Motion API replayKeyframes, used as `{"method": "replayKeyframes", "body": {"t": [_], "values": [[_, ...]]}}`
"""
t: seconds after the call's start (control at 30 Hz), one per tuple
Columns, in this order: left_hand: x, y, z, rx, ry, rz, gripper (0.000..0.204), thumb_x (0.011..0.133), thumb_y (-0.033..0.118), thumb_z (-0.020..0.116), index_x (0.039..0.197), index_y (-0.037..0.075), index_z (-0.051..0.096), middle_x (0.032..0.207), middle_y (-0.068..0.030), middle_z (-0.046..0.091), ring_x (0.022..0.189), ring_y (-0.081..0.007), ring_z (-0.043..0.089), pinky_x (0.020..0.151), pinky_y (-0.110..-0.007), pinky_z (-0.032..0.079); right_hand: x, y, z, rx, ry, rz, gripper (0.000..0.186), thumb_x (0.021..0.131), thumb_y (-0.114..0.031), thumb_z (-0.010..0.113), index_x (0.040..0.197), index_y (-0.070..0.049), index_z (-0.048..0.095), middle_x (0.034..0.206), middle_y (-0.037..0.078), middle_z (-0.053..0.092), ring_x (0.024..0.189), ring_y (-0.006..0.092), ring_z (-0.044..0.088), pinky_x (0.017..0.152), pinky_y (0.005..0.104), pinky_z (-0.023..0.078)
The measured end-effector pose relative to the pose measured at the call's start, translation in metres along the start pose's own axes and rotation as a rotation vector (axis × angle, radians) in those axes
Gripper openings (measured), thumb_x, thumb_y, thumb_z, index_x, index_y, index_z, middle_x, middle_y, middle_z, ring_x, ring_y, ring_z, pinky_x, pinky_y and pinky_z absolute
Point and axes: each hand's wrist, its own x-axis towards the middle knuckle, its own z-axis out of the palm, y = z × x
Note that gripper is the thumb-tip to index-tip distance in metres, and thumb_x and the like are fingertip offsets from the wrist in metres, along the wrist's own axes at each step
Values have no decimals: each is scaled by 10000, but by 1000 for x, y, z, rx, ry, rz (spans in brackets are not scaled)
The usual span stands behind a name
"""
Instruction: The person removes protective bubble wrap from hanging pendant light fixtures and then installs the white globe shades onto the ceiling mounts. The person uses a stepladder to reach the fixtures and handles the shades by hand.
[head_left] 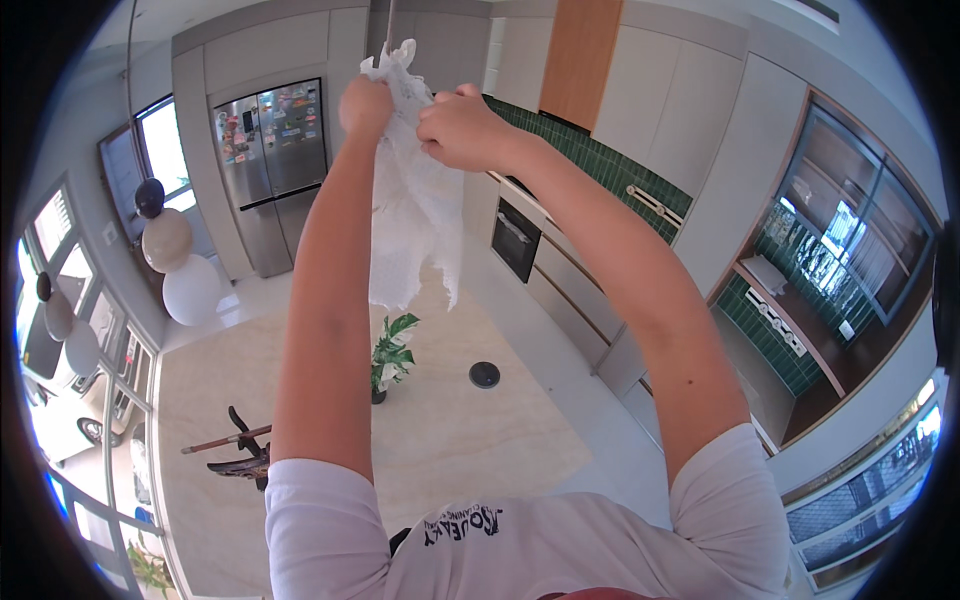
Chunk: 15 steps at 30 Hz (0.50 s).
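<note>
Both my arms are raised high in front of me. A thin white cloth (415, 230) with ragged lower edges hangs down from between my hands. My left hand (366, 105) is closed on its upper left side, and my right hand (465, 130) pinches its upper right side with bent fingers. Above the hands the cloth bunches into a crumpled top, where a thin vertical cord or rod (390, 22) meets it. Whatever the cloth may be covering on that cord is hidden.
Below is a beige stone island (450, 430) with a potted plant (393, 350), a round black disc (484, 375) and a dark ornament (245, 455). Pendant lamps of stacked balls (170, 245) hang at left. A fridge (275, 160) and built-in oven (515, 238) stand behind.
</note>
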Motion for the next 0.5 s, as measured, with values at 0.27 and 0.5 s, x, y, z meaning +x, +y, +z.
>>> {"method": "replayKeyframes", "body": {"t": [0.27, 0.5], "values": [[16, -7, 12, -25, -58, -62, 321, 782, 261, 498, 989, 51, 628, 1015, -172, 612, 970, -335, 576, 811, -402, 466, -13, 2, -12, -38, -43, -90, 138, 783, -121, 541, 685, -84, 631, 729, 13, 550, 825, 181, 490, 867, 370, 297], [52, -61, 6, 103, -58, -28, 353, 778, 281, 495, 986, 27, 624, 1038, -186, 600, 986, -342, 567, 827, -405, 459, -50, 3, -13, -229, -185, -279, 140, 756, -117, 530, 700, -99, 658, 761, 11, 576, 859, 182, 503, 834, 367, 314]]}}
